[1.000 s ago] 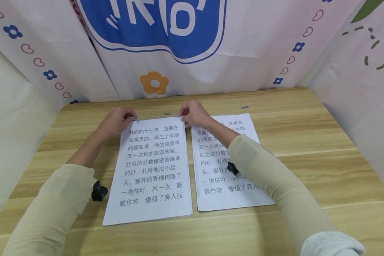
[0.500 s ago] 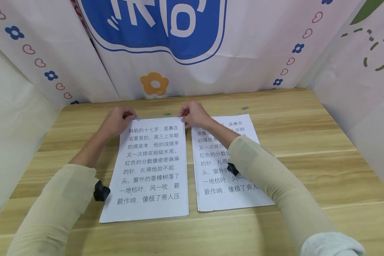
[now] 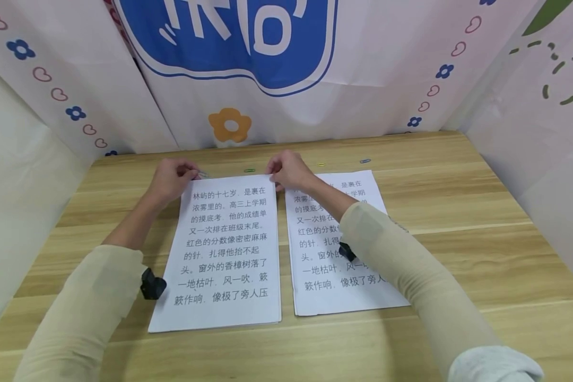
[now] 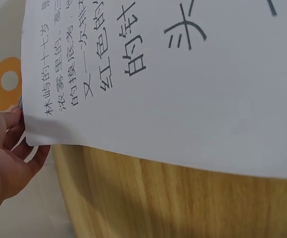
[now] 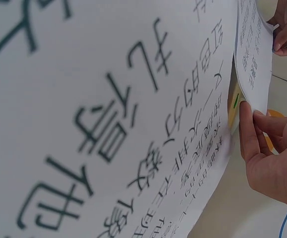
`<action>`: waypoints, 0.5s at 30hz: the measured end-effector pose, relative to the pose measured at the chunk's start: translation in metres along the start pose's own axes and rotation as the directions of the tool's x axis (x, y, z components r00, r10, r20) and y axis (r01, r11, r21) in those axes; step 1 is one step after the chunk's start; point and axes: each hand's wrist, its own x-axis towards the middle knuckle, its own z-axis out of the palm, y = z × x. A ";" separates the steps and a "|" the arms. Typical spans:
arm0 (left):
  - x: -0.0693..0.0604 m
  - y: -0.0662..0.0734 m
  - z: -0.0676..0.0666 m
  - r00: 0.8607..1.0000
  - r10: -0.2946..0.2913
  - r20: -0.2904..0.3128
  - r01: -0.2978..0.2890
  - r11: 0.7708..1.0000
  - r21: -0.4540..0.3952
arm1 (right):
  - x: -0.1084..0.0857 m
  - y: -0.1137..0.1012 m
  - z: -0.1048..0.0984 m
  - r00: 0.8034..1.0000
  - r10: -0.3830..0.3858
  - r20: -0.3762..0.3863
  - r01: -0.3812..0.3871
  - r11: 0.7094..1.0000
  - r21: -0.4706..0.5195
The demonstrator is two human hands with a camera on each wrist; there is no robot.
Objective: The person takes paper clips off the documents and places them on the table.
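Two printed paper stacks lie side by side, the left stack (image 3: 224, 244) and the right stack (image 3: 334, 297). At the left stack's top left corner my left hand (image 3: 171, 179) pinches a paper clip (image 3: 204, 174) between thumb and finger. The clip sits at the top edge; whether it grips the sheets I cannot tell. In the left wrist view only a sliver of it shows beside the left hand (image 4: 7, 153). My right hand (image 3: 291, 170) pinches the left stack's top right corner, seen closer in the right wrist view with the hand (image 5: 275, 153) and sheets (image 5: 255, 54).
Along the back of the wooden table (image 3: 458, 212) lie a green paper clip (image 3: 250, 170), a yellow paper clip (image 3: 321, 164) and a blue paper clip (image 3: 365, 161). A printed white cloth (image 3: 372, 63) hangs behind. My right forearm covers part of the right stack.
The left stack has shifted slightly left. My left hand has drawn back a little left with the clip, which lay over the paper's corner and now shows at its top edge. The right hand stays.
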 end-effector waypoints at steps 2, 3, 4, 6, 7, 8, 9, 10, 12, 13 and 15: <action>0.001 -0.001 0.001 1.000 0.007 0.000 -0.007 1.000 0.001 | 0.000 0.000 0.000 1.000 -0.003 0.001 0.003 1.000 0.002; 0.001 -0.001 0.002 1.000 0.005 0.000 -0.005 1.000 0.004 | 0.000 0.001 0.000 1.000 -0.004 0.001 0.004 1.000 0.004; 0.001 -0.001 0.002 1.000 0.004 -0.001 -0.004 1.000 0.008 | 0.000 0.001 0.000 1.000 -0.005 0.001 0.005 1.000 0.006; 0.002 -0.001 0.004 1.000 0.000 -0.004 0.000 1.000 0.008 | 0.000 0.001 0.000 1.000 -0.006 0.001 0.006 1.000 0.011; 0.002 -0.001 0.005 1.000 -0.002 -0.004 0.002 1.000 0.006 | -0.001 0.001 0.000 1.000 -0.006 0.001 0.006 1.000 0.014; 0.003 -0.001 0.005 1.000 -0.008 -0.005 0.008 1.000 0.004 | 0.000 0.001 0.000 1.000 -0.007 0.001 0.007 1.000 0.015; 0.003 -0.001 0.006 1.000 -0.013 -0.007 0.013 1.000 0.001 | 0.000 0.001 0.000 1.000 -0.007 0.002 0.007 1.000 0.017; 0.004 -0.001 0.007 1.000 -0.015 -0.008 0.015 1.000 -0.001 | 0.000 0.001 0.000 1.000 -0.007 0.002 0.007 1.000 0.019; 0.005 -0.002 0.009 1.000 -0.023 -0.008 0.023 1.000 -0.008 | 0.000 0.002 0.000 1.000 -0.006 0.002 0.006 1.000 0.025; 0.006 -0.002 0.010 0.999 -0.031 -0.009 0.031 0.999 -0.009 | 0.000 0.002 0.000 1.000 -0.006 0.002 0.006 1.000 0.025; 0.008 -0.002 0.011 0.999 -0.046 -0.013 0.046 0.999 -0.007 | 0.001 0.002 0.000 1.000 -0.006 0.001 0.006 1.000 0.025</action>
